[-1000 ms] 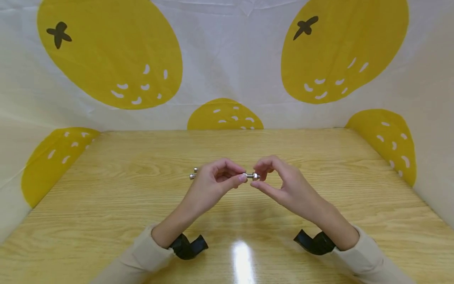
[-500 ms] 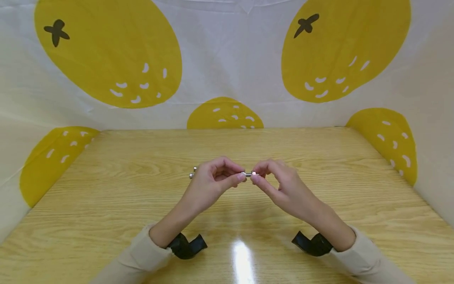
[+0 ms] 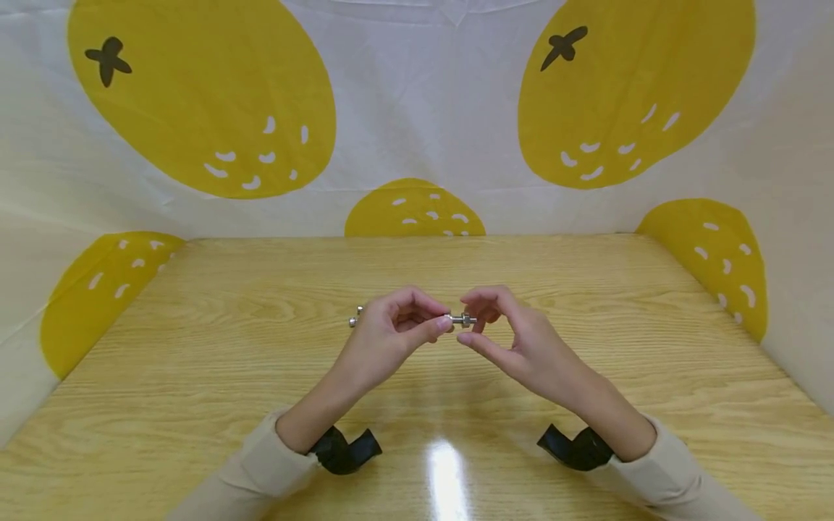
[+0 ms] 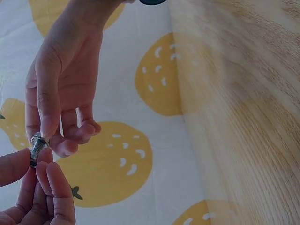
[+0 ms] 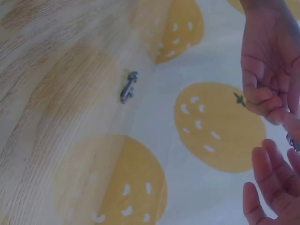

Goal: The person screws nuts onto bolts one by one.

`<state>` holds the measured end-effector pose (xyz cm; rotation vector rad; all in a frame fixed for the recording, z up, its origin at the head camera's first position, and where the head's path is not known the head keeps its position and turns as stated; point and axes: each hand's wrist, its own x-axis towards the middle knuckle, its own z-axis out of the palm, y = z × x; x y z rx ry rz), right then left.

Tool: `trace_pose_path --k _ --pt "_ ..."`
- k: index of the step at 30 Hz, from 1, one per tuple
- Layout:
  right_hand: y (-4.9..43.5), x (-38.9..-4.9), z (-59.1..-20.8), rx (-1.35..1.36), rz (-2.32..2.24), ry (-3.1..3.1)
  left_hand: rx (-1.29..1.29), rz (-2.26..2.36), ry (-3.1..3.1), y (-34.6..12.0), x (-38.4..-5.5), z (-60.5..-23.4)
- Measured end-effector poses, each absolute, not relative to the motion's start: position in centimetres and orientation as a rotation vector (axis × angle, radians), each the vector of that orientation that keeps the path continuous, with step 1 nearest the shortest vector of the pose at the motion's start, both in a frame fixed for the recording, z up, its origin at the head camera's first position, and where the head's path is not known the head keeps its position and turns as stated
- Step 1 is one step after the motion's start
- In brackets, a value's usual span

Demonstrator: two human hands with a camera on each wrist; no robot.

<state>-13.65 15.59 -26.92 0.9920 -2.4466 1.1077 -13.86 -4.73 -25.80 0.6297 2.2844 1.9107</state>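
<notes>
My left hand (image 3: pixel 387 336) pinches a silver bolt (image 3: pixel 457 320) by one end between thumb and fingers, above the wooden table. A hex nut (image 3: pixel 465 320) sits on the bolt's shank, with a short bit of shank past it. My right hand (image 3: pixel 537 344) is around the nut end, its thumb and index finger spread apart and not gripping the nut. In the left wrist view the threads of the bolt (image 4: pixel 37 149) show between both hands. The right wrist view shows only a bit of the bolt (image 5: pixel 293 142) at its edge.
More bolts (image 3: pixel 353 321) lie on the table beyond my left hand, partly hidden by it; the right wrist view shows these bolts (image 5: pixel 128 87) lying together. A white cloth (image 3: pixel 423 116) with yellow fruit prints walls the wooden table (image 3: pixel 260 275) at the back and sides.
Half a second ago my right thumb and index finger pinched the nut; now they are spread off it. A second ago they were also apart. The left hand stays in place.
</notes>
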Motion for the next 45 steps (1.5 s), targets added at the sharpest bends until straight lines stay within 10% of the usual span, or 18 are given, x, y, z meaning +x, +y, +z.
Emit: trace_pose_path --k 45 --pt "15.28 -13.37 -27.08 0.949 1.026 -2.398 0.651 1.927 2.221 -4.56 -13.64 -25.92"
